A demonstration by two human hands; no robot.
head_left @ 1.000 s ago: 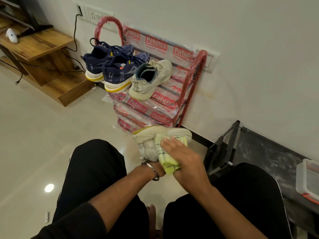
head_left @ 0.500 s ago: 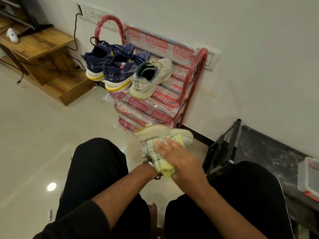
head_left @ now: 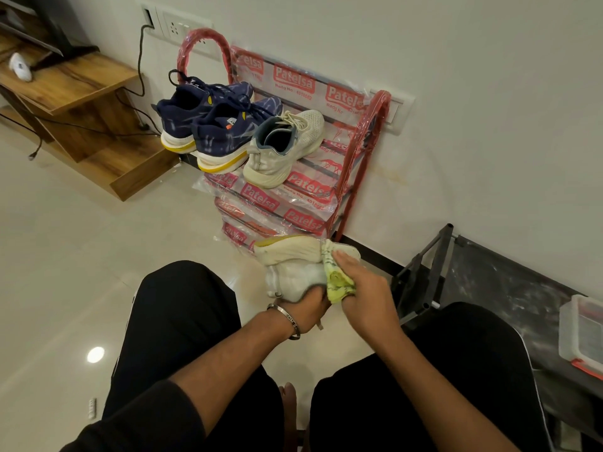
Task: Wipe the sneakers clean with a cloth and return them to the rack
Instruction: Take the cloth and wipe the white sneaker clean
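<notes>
1. A white sneaker (head_left: pixel 290 265) sits low in the centre of the frame, turned sole-up, its cream sole edged with yellow, held between the person's knees above the floor.
2. The left hand (head_left: pixel 305 308) grips this sneaker from below, fingers curled round its heel end; a metal bangle (head_left: pixel 287 319) circles the wrist.
3. The right hand (head_left: pixel 365 288) clamps a yellow-green cloth (head_left: pixel 337 282) and presses it against the sneaker's side, fingers bent over the fabric.
4. The two hands are close together, almost touching at the cloth.
5. Just above them stands a red shoe rack (head_left: pixel 368 132) against the white wall, its shelves wrapped in printed plastic.
6. On its top shelf a matching white sneaker (head_left: pixel 287 148) sits upright, heel toward the camera.
7. Beside it, to the left, a pair of navy sneakers (head_left: pixel 215 125) with white and yellow soles rests touching each other.
8. A wooden unit (head_left: pixel 75 102) occupies the upper left of the frame.
9. A dark metal stand (head_left: pixel 427 265) is at the right, with a clear plastic box (head_left: pixel 584 337) at the right edge.
</notes>
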